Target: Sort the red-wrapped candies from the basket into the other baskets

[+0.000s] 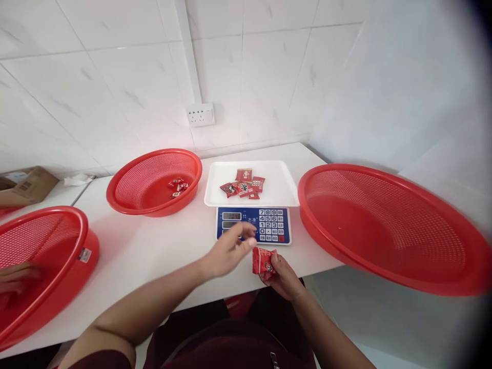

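My right hand point(285, 279) is closed around small red snack packets point(263, 260) near the front edge of the table; how many is hard to make out. Just left of them hovers my left hand point(229, 250), its fingers bent and the thumb apart, with nothing visible between them. It hangs in front of a blue and white digital scale point(285, 225) and covers part of the displays. On the scale's white tray point(279, 187) lie several red packets point(244, 188), grouped near the middle, some overlapping.
A large red basket point(384, 220) stands right of the scale, overhanging the table edge. Left is another red basket point(154, 182) with a few packets. At far left, another person's hand point(17, 277) reaches into a third basket point(86, 246). Behind is a cardboard box point(38, 187).
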Demonstrator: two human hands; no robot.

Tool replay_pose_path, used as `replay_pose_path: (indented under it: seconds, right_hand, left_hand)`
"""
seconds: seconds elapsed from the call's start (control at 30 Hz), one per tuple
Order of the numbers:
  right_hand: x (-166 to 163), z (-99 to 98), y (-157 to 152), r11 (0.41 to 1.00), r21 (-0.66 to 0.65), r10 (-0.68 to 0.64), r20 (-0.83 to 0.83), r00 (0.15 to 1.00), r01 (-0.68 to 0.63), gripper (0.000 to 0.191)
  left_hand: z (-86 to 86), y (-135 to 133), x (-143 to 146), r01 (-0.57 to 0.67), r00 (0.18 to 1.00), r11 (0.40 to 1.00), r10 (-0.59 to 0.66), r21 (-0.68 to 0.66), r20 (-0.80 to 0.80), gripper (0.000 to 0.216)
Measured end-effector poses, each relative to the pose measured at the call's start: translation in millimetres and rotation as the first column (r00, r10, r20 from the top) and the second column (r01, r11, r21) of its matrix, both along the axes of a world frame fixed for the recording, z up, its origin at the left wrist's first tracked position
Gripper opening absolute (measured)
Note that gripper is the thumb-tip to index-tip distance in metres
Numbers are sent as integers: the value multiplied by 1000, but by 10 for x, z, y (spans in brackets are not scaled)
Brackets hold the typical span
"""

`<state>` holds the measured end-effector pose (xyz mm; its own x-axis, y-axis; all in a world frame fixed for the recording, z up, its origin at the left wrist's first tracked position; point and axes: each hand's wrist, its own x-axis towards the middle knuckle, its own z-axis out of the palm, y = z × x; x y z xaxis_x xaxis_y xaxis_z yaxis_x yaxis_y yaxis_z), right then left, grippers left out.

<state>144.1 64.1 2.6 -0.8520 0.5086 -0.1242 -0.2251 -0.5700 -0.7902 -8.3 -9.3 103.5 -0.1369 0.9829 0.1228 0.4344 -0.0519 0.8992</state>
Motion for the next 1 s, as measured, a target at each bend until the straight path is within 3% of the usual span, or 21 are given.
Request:
replay_pose_path:
  seconds: [0.13, 0.23, 0.33, 0.47, 0.7, 1.0]
  right_hand:
    - [-6, 2, 7, 1000, 20, 18, 26, 1000, -18, 48]
    - [-11, 4, 11, 999, 19, -39, 40, 998, 38, 46]
    - [-12, 14, 13, 998, -4, -69, 37, 997, 69, 46]
    - [2, 42, 9, 997, 26, -76, 3, 997, 76, 47]
    - [32, 17, 18, 997, 70, 40, -60, 997, -36, 51]
    - [-25, 23, 25, 999, 50, 7, -42, 999, -5, 49]
  left_hand:
    - [-278, -276, 268, 10, 996, 991, 3, -133, 93, 48]
    - [-430, -282, 386, -130, 991, 980, 131, -151, -2, 61]
    - [-521, -220, 429, -274, 959, 957, 264, -96, -101, 53]
    - [-541, -144, 418, -259, 958, 962, 245, -86, -149, 31]
    - [-589, -105, 417, -164, 970, 986, 154, -35, -190, 25]
    - [-598, -111, 345, -231, 972, 973, 230, -10, -50, 19]
